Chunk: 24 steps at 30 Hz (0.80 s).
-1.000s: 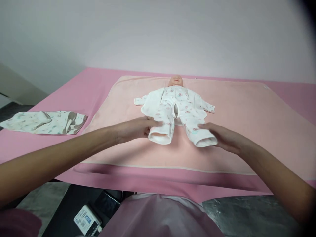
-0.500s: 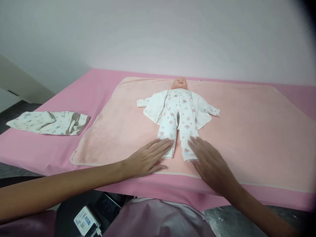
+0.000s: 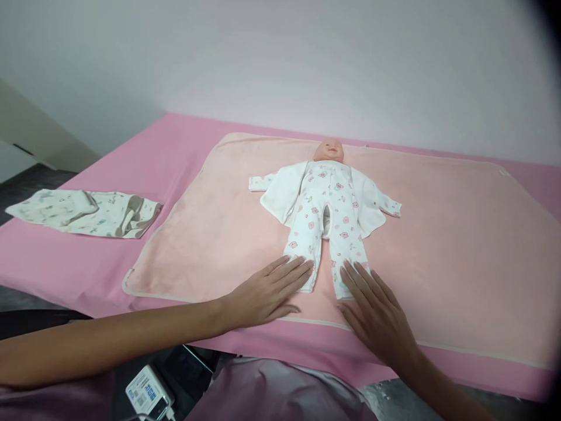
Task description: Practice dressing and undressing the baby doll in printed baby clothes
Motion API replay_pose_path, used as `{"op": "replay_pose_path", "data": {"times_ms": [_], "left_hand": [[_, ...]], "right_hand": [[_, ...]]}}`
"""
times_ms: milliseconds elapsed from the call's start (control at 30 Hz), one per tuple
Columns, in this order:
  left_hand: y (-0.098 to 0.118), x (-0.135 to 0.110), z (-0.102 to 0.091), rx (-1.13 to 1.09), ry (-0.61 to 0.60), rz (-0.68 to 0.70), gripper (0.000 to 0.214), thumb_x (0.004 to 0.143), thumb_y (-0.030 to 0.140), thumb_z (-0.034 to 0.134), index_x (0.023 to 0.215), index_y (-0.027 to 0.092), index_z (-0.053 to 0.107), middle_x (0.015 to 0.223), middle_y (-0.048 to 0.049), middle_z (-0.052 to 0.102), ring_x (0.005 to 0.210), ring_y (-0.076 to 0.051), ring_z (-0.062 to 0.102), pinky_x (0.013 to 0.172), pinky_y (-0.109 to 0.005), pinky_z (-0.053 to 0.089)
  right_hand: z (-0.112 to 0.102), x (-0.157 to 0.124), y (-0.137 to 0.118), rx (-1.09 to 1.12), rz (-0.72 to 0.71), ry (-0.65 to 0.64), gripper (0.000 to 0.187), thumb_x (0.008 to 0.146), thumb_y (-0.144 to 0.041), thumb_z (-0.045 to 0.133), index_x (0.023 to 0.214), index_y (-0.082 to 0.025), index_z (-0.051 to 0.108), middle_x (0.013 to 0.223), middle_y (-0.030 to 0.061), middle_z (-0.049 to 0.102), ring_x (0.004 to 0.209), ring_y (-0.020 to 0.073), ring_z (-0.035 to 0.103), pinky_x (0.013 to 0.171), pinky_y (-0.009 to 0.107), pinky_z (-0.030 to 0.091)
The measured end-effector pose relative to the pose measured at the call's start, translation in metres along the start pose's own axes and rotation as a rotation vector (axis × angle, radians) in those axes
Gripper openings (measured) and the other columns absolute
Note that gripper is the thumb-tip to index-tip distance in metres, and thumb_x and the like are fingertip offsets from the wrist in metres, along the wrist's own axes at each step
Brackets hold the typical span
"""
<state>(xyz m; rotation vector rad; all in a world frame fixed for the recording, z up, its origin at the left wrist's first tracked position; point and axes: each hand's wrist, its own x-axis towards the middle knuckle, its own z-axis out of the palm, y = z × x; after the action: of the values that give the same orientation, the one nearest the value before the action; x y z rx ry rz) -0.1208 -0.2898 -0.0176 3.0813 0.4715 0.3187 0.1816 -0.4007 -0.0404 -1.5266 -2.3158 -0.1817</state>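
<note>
Pale wall rises behind a pink-covered table [image 3: 144, 158], and a peach blanket [image 3: 438, 234] is spread flat across most of it, its near hem running just short of the table's front edge.

From the head camera, a baby doll [image 3: 329, 149] lies on its back in the middle of the blanket, head toward the wall, dressed in printed white trousers [image 3: 326, 225] with an open white jacket [image 3: 280, 190] fanned out under it, sleeves stretched to either side. The trouser legs point toward the person and end close to the blanket's near hem.

The left hand [image 3: 267, 292] lies flat, palm down, fingers straight and spread a little, holding nothing; its fingertips rest on the cuff of the trouser leg on that side. The right hand [image 3: 377, 316] is likewise flat and empty, fingers together and extended, tips on the other cuff, heel over the blanket's hem. Both forearms reach in from the near edge, the left one coming low across from the far left.

Bare blanket stretches wide to the right of the doll and somewhat less to the left. A folded patterned cloth [image 3: 83, 211] lies well apart on the table's left side. Below the front edge, a small white device [image 3: 146, 393] sits on the floor.
</note>
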Motion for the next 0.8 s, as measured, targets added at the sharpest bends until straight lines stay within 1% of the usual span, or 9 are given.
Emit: {"op": "replay_pose_path", "data": {"times_ms": [100,167,233,300,400,533,633,733,800], "left_hand": [[-0.001,0.018,0.000,-0.052,0.092,-0.014,0.064,0.108,0.052,0.046,0.155,0.010,0.049,0.160,-0.0157,0.052,0.152,-0.031,0.046,0.133,-0.051,0.029],[-0.005,0.034,-0.001,-0.058,0.139,-0.016,0.058,0.108,0.050,0.045,0.149,0.010,0.055,0.157,-0.0166,0.055,0.149,-0.031,0.049,0.132,-0.052,0.031],[-0.011,0.049,-0.001,-0.029,0.155,-0.025,0.055,0.109,0.046,0.044,0.147,0.009,0.056,0.158,-0.0169,0.054,0.150,-0.031,0.047,0.132,-0.052,0.031],[-0.017,0.059,0.001,0.006,0.146,-0.045,0.050,0.109,0.043,0.044,0.143,0.010,0.058,0.155,-0.0174,0.056,0.149,-0.032,0.048,0.131,-0.052,0.031],[-0.026,0.062,0.003,0.015,0.118,-0.053,0.043,0.108,0.042,0.045,0.129,0.011,0.066,0.145,-0.0185,0.062,0.143,-0.033,0.051,0.128,-0.054,0.033],[-0.031,0.056,0.004,-0.030,0.105,-0.060,0.037,0.107,0.042,0.048,0.123,0.014,0.066,0.145,-0.0182,0.061,0.143,-0.034,0.050,0.122,-0.055,0.038],[-0.033,0.055,-0.001,-0.099,0.106,-0.069,0.034,0.105,0.039,0.053,0.126,0.015,0.064,0.144,-0.0176,0.060,0.143,-0.034,0.050,0.121,-0.054,0.039],[-0.035,0.053,-0.010,-0.226,0.125,-0.082,0.038,0.105,0.038,0.053,0.135,0.017,0.058,0.144,-0.0159,0.060,0.141,-0.031,0.050,0.120,-0.050,0.041],[-0.042,0.049,-0.018,-0.301,0.152,-0.127,0.040,0.106,0.040,0.051,0.142,0.020,0.053,0.148,-0.0139,0.058,0.141,-0.029,0.051,0.118,-0.048,0.043]], "right_hand": [[0.008,0.018,-0.008,0.002,0.150,0.117,0.058,0.096,-0.040,0.072,0.146,-0.023,0.048,0.164,0.0148,0.046,0.158,0.0385,0.034,0.125,0.062,0.037],[0.017,0.033,-0.010,0.015,0.281,0.169,0.059,0.092,-0.046,0.074,0.139,-0.021,0.049,0.167,0.0192,0.039,0.157,0.0437,0.032,0.119,0.066,0.040],[0.024,0.043,-0.007,0.062,0.368,0.169,0.066,0.091,-0.046,0.073,0.144,-0.019,0.044,0.166,0.0223,0.037,0.150,0.0442,0.042,0.113,0.064,0.047],[0.027,0.047,-0.001,0.128,0.412,0.135,0.073,0.089,-0.039,0.069,0.152,-0.019,0.036,0.160,0.0224,0.045,0.140,0.0403,0.054,0.109,0.060,0.052],[0.018,0.046,0.009,0.195,0.495,0.078,0.080,0.086,-0.031,0.066,0.157,-0.020,0.031,0.151,0.0193,0.052,0.134,0.0376,0.058,0.106,0.056,0.054],[-0.004,0.046,0.011,0.237,0.615,0.009,0.082,0.083,-0.033,0.068,0.157,-0.023,0.033,0.152,0.0174,0.051,0.129,0.0384,0.062,0.095,0.051,0.059],[-0.009,0.047,0.003,0.256,0.641,0.001,0.080,0.086,-0.037,0.068,0.157,-0.024,0.033,0.154,0.0171,0.050,0.125,0.0381,0.064,0.088,0.049,0.061],[-0.004,0.042,-0.008,0.254,0.551,0.013,0.076,0.093,-0.042,0.065,0.159,-0.024,0.031,0.152,0.0170,0.052,0.129,0.0364,0.061,0.097,0.051,0.058],[0.000,0.037,-0.011,0.250,0.494,-0.001,0.074,0.096,-0.046,0.063,0.159,-0.025,0.032,0.148,0.0165,0.055,0.128,0.0354,0.060,0.103,0.054,0.054]]}}
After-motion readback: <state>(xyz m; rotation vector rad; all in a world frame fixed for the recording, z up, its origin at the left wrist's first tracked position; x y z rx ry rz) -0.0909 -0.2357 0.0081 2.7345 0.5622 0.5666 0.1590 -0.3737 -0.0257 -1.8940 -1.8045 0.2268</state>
